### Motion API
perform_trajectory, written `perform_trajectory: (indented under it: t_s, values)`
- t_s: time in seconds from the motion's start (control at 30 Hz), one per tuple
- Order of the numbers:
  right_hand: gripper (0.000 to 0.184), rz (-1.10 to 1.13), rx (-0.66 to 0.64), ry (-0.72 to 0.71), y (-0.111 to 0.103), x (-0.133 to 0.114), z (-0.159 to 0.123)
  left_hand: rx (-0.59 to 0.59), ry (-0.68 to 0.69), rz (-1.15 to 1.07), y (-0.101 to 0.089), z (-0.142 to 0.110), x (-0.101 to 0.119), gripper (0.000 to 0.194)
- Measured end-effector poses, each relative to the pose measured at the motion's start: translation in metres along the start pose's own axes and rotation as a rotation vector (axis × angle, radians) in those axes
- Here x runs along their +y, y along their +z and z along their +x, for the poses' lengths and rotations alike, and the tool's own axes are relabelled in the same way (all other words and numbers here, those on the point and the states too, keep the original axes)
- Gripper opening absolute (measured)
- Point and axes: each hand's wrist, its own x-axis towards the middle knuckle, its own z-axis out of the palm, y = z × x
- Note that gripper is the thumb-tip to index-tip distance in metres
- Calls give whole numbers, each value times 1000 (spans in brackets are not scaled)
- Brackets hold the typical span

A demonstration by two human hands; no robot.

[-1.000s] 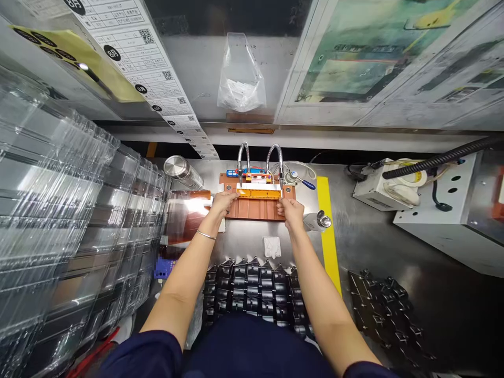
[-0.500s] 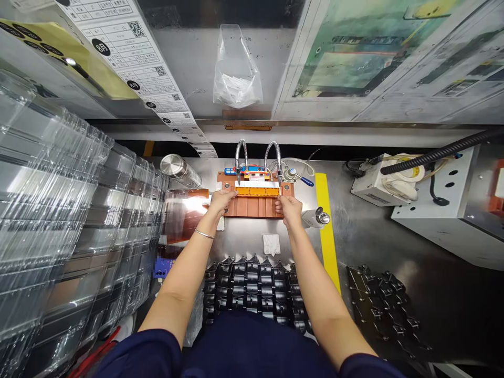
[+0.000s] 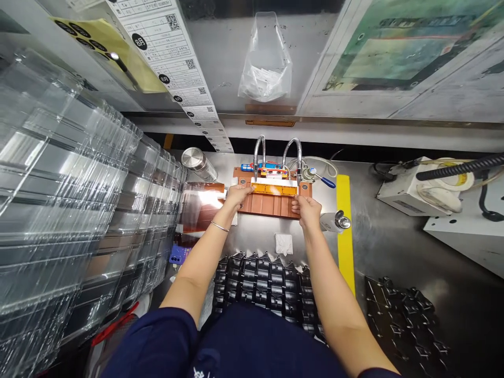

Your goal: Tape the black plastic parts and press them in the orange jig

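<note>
An orange strip with dark markings (image 3: 274, 189) lies across a reddish-brown fixture block (image 3: 271, 206). My left hand (image 3: 238, 197) pinches the strip's left end between thumb and fingers. At the other end, my right hand (image 3: 309, 210) is closed with its fingertips on the strip's right corner. Just behind the strip runs a white bar (image 3: 275, 182), and two bendable metal hoses (image 3: 298, 152) arch down toward it. A valve with a blue lever (image 3: 328, 182) sits at the fixture's back right.
Stacked clear plastic trays (image 3: 79, 210) fill the left side. Black moulded parts (image 3: 263, 278) lie in front of my body, with more black parts (image 3: 405, 320) at right. A metal-lidded bottle (image 3: 199, 164), a white wipe (image 3: 283, 243) and a dispenser bottle (image 3: 336, 221) surround the fixture.
The whole scene has shifted to the right in view as my head turned left. Both hands keep their places at the ends of the orange strip.
</note>
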Motion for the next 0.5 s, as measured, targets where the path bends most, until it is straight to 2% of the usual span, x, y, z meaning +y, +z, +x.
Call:
perform_trajectory:
  t_s: [0.17, 0.5]
  values:
    - [11, -11, -24, -19, -2, 1, 0, -26, -35, 19, -3, 2, -1, 45]
    - [14, -4, 21, 12, 4, -4, -5, -7, -67, 29, -1, 3, 4, 30]
